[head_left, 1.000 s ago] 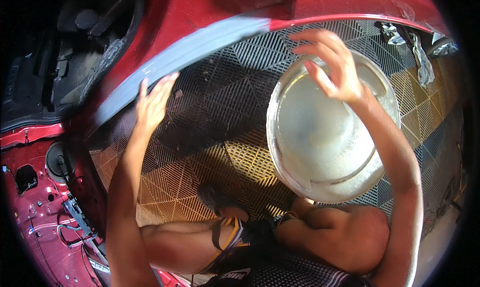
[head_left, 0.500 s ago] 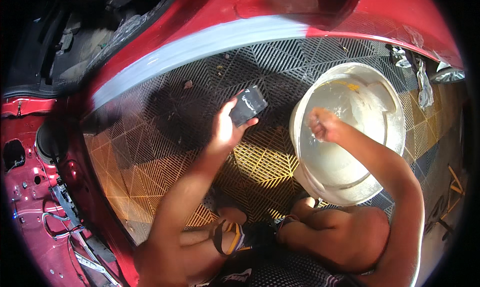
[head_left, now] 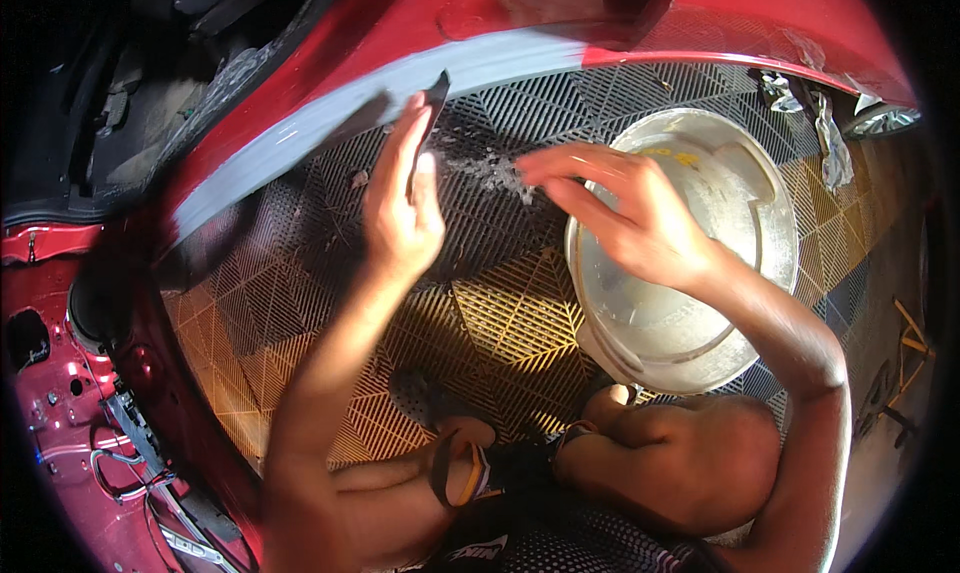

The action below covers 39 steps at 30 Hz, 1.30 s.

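Left of the bucket (head_left: 690,338), your left hand (head_left: 400,208) grips a dark pad (head_left: 433,118) between thumb and fingers; your right hand (head_left: 630,208), fingers extended, hangs over the bucket's left rim.

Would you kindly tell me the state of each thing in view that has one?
Dark sheet: held, seen nearly edge-on
Left hand: closed on the dark sheet
Right hand: open, apparently empty
Clear drops: scattered in the air between both hands
Pale tub: uncovered; how full is unclear
Red panel: glossy
Grey strip: paler than the red panel, partly shadowed
Silvery foil: crumpled
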Motion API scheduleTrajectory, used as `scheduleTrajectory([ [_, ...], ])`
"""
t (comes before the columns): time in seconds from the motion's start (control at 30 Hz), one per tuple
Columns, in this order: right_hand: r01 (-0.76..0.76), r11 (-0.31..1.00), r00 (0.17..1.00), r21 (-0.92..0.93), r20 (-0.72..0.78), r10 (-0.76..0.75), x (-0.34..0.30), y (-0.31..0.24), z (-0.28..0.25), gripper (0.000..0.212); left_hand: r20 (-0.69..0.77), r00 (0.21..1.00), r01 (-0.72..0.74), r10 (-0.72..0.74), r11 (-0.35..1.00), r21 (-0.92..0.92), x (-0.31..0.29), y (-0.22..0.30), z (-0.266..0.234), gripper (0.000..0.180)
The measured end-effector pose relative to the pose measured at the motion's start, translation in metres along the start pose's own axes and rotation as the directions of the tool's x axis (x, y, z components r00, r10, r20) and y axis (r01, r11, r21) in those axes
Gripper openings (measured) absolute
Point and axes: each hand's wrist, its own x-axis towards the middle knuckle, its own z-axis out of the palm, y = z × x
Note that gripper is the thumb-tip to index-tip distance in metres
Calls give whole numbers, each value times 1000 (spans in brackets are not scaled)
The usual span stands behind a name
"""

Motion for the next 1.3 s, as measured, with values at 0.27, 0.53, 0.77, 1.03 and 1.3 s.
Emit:
scheduleTrajectory([
  [0.27, -313, 950, 943, -13, -127, 309, -42, 12, -35, 20, 463, 814, -552, 351, 714, 431, 58, -41, 25, 60],
  [0.53, -321, 940, 927, -120, -242, 286, -71, 13, -66, 23, 505, 829, -508, 241, 700, 502, 33, -62, -16, 65],
  [0.77, -451, 892, 854, 31, -278, 441, -101, 7, -84, 21, 381, 899, -404, 217, 747, 528, 23, -61, 13, 66],
  [1.03, -290, 933, 955, -213, -125, 268, -94, 1, -78, 18, 156, 977, -212, 146, 768, 605, 55, -14, 81, 57],
  [1.3, -160, 905, 983, -393, -147, 110, -47, 16, -91, 17, 251, 912, -410, 325, 751, 517, 100, 5, 116, 56],
])
